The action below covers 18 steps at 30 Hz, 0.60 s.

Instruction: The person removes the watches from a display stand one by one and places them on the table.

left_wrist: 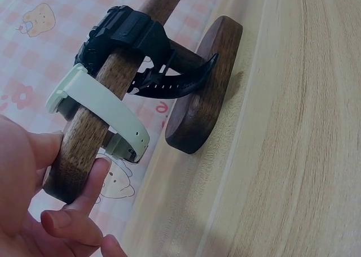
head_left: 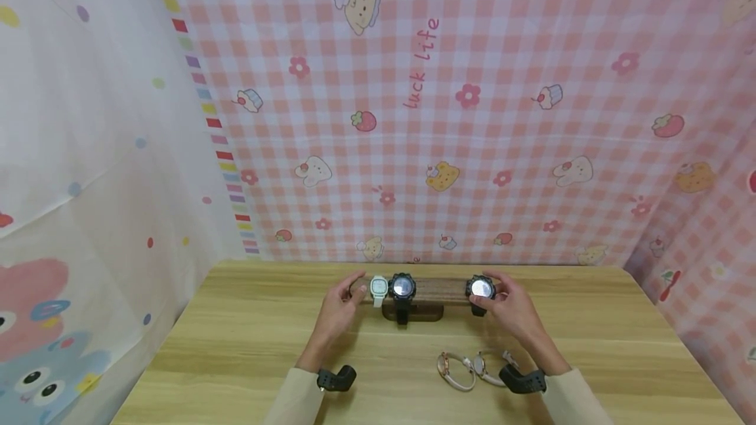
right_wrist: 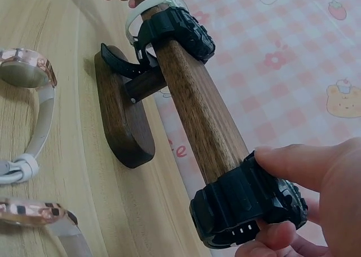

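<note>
A dark wooden watch stand [head_left: 440, 290] with a horizontal bar on an oblong base stands at the table's far side. Near its left end hang a pale mint watch [left_wrist: 107, 107] and a black digital watch [head_left: 403, 286], straps looped around the bar. My left hand [head_left: 339, 305] grips the bar's left end, thumb on one side and a finger on the other. At the opposite end, another black watch [right_wrist: 242, 203] encircles the bar. My right hand [head_left: 515, 307] pinches it by its case and strap, hiding the bar's tip.
Two light-strapped watches with rose-gold cases lie on the wooden table [head_left: 236, 333] in front of the stand: one watch [head_left: 444, 366] to the left, another watch [head_left: 480, 364] near my right wrist. A pink checked cloth [head_left: 413, 136] hangs behind the table.
</note>
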{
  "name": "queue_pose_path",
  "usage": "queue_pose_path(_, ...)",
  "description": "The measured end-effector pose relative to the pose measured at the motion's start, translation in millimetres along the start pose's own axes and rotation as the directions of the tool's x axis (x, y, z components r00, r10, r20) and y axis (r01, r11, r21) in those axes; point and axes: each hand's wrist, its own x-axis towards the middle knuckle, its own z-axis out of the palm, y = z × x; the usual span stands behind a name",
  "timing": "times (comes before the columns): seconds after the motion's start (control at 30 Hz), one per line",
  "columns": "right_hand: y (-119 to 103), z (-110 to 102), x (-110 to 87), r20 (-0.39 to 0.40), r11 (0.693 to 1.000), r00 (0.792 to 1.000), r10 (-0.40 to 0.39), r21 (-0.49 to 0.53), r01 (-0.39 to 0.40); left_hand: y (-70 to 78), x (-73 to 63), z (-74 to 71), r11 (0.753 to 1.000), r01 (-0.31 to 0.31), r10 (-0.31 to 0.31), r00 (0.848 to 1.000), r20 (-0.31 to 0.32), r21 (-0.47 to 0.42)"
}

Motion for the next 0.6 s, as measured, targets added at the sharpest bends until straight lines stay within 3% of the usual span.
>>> queue_pose_path(0.3, 2.7, -4.0, -1.6, -0.005, 1.000, 1.000, 0.018, 0.011, -0.018, -1.5, -0.6, 0.7, 1.000, 0.005, -0.005, 1.000, 0.008, -0.010)
queue_pose_path(0.6, -3.0, -11.7, -5.3, -0.024, 1.000, 0.999, -0.024, -0.011, 0.024, 1.0, -0.2, 0.6, 0.999, 0.026, -0.025, 1.000, 0.009, -0.038)
